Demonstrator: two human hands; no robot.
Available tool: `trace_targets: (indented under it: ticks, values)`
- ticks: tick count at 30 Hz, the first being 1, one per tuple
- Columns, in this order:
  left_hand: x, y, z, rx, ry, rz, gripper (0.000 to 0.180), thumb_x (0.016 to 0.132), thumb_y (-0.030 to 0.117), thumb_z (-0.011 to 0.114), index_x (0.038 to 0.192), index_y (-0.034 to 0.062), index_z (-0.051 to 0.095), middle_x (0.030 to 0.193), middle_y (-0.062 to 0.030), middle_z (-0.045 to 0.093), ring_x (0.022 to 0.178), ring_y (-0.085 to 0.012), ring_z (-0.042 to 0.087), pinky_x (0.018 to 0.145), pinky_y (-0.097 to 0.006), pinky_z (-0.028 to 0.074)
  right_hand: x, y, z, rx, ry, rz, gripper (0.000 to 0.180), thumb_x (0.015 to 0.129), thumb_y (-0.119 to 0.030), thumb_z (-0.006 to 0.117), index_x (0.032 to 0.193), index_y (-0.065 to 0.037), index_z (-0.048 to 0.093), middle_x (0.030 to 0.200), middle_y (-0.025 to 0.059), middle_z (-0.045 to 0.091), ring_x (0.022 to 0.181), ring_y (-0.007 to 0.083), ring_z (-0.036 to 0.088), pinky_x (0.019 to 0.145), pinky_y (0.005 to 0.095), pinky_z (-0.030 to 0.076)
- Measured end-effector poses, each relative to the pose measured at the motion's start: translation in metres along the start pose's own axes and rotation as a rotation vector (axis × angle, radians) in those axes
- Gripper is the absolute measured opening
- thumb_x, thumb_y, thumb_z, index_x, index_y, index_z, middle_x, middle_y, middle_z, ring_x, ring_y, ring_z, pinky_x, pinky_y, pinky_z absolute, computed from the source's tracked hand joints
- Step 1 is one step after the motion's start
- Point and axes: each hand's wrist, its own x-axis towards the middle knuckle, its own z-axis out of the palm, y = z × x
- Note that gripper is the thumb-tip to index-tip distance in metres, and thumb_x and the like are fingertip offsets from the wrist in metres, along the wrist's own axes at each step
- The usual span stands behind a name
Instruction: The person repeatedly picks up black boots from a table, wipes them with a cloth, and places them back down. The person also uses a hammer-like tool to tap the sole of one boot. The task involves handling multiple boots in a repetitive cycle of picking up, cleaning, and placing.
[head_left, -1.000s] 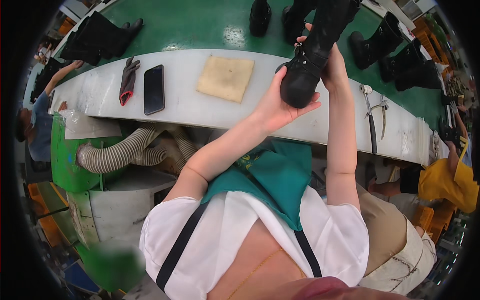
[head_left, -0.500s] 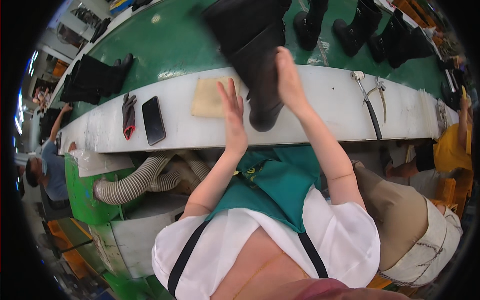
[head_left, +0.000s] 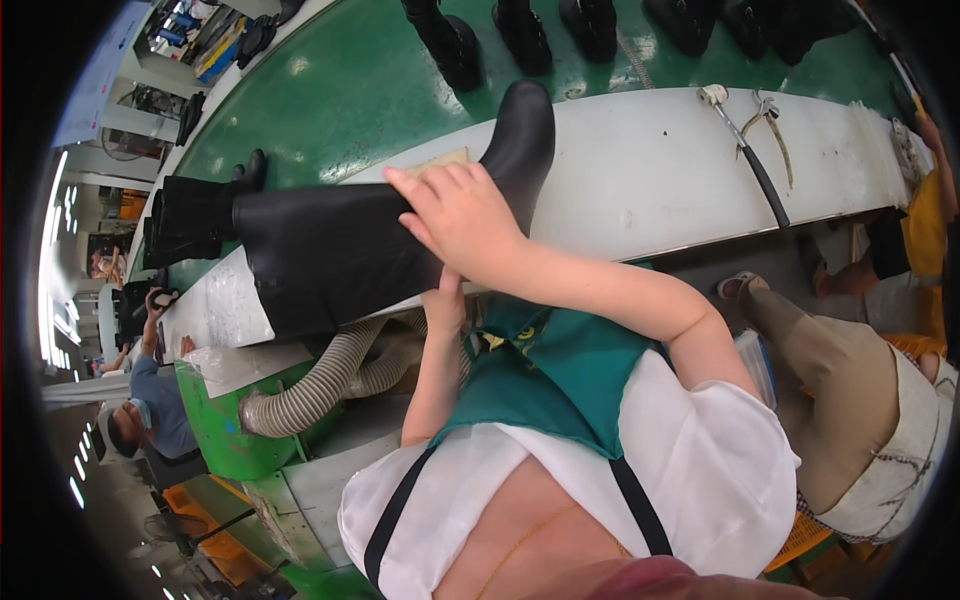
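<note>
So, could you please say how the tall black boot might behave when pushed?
The boot would probably bend little, since its long shaft looks straight and broad. Its smooth, faintly shiny surface might slip slightly. Being long, with the foot jutting sideways, it may twist if held midway.

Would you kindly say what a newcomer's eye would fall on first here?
Probably the tall black boot, sideways over the white bench, with the right hand on it and the left hand at its lower edge. Next might come the hammer at the bench's right, then other boots on the green table.
</note>
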Motion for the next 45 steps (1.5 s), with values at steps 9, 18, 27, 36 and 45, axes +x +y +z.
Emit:
trace_targets:
  ticks: [9, 18, 27, 36, 45]
  values:
    - [-0.016, 0.032, -0.014, 0.187, -0.121, -0.045, 0.059, 0.094, 0.025, 0.057, 0.142, 0.0007, 0.034, 0.143, -0.0107, 0.037, 0.132, -0.0213, 0.036, 0.107, -0.038, 0.034, -0.016, -0.034, 0.014, -0.089, -0.120, -0.126, 0.060, 0.079, -0.029, 0.070, 0.133, -0.011, 0.050, 0.091, 0.0057, 0.053, 0.086, 0.0228, 0.051, 0.086, 0.0364, 0.040]
    - [-0.018, 0.045, -0.013, 0.261, -0.141, -0.061, 0.058, 0.089, 0.022, 0.063, 0.138, 0.0012, 0.038, 0.137, -0.0089, 0.042, 0.126, -0.0199, 0.041, 0.103, -0.036, 0.037, -0.016, -0.032, 0.013, -0.074, -0.115, -0.098, 0.061, 0.079, -0.029, 0.071, 0.133, -0.011, 0.050, 0.090, 0.0050, 0.052, 0.086, 0.0224, 0.051, 0.088, 0.0361, 0.041]
    - [-0.013, 0.049, -0.002, 0.310, -0.148, -0.064, 0.058, 0.085, 0.018, 0.069, 0.134, 0.0017, 0.042, 0.131, -0.0070, 0.047, 0.119, -0.0184, 0.047, 0.098, -0.034, 0.040, -0.012, -0.024, 0.000, -0.016, -0.071, -0.075, 0.061, 0.078, -0.023, 0.072, 0.133, -0.012, 0.049, 0.090, 0.0057, 0.052, 0.084, 0.0232, 0.052, 0.085, 0.0363, 0.041]
    - [-0.012, 0.053, 0.008, 0.323, -0.125, -0.027, 0.058, 0.081, 0.015, 0.074, 0.130, 0.0025, 0.046, 0.124, -0.0055, 0.052, 0.114, -0.0170, 0.051, 0.094, -0.033, 0.043, -0.011, -0.018, -0.011, 0.039, -0.074, -0.018, 0.063, 0.077, -0.018, 0.072, 0.135, -0.011, 0.048, 0.095, 0.0080, 0.054, 0.089, 0.0264, 0.052, 0.085, 0.0379, 0.041]
    - [-0.013, 0.043, 0.005, 0.256, -0.149, 0.044, 0.060, 0.082, 0.018, 0.073, 0.132, 0.0013, 0.044, 0.125, -0.0066, 0.052, 0.115, -0.0176, 0.051, 0.096, -0.034, 0.043, -0.011, -0.019, -0.020, 0.086, -0.141, 0.007, 0.064, 0.077, -0.014, 0.071, 0.135, -0.010, 0.047, 0.102, 0.0100, 0.055, 0.097, 0.0289, 0.053, 0.091, 0.0406, 0.041]
